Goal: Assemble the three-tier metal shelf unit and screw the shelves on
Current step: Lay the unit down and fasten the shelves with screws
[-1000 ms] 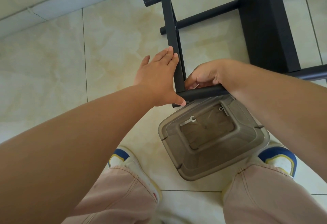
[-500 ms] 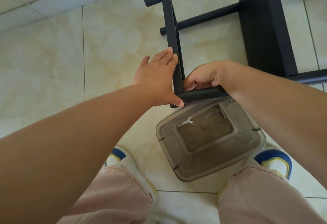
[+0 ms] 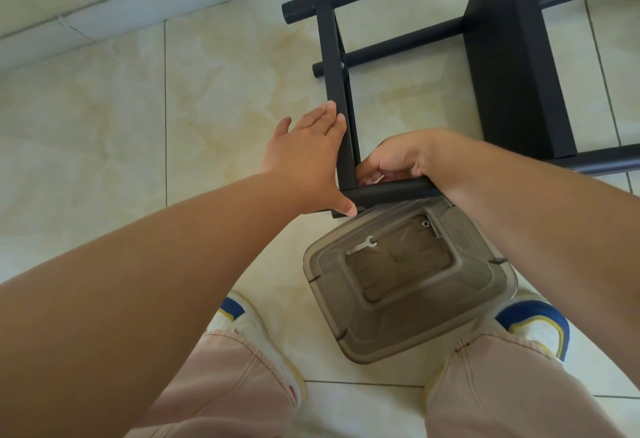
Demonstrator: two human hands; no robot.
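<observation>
While the left hand (image 3: 304,160) lies flat with straight fingers against the outer face of a flat black metal shelf panel (image 3: 337,98), its thumb reaches under the end of the round black metal tube (image 3: 391,192) that crosses just below the palm. Rising away from that palm, the panel meets two more black tubes (image 3: 388,48), and a small silver screw (image 3: 342,64) shows on it at the nearer one. Just to the right of the left palm, on the inner side of the panel, the right hand (image 3: 401,158) curls its fingers over the near tube, and a small pale thing shows beneath the fingers; what it is cannot be told. Directly under this grip sits a translucent grey-brown plastic box (image 3: 408,333) on the cream tiled floor (image 3: 104,126), with a small flat silver spanner (image 3: 362,246) lying inside. Up and right of the right wrist stands a wide black metal shelf board (image 3: 512,56) of the same frame. Below both forearms show pink trouser legs and white shoes with blue toes (image 3: 533,316).
</observation>
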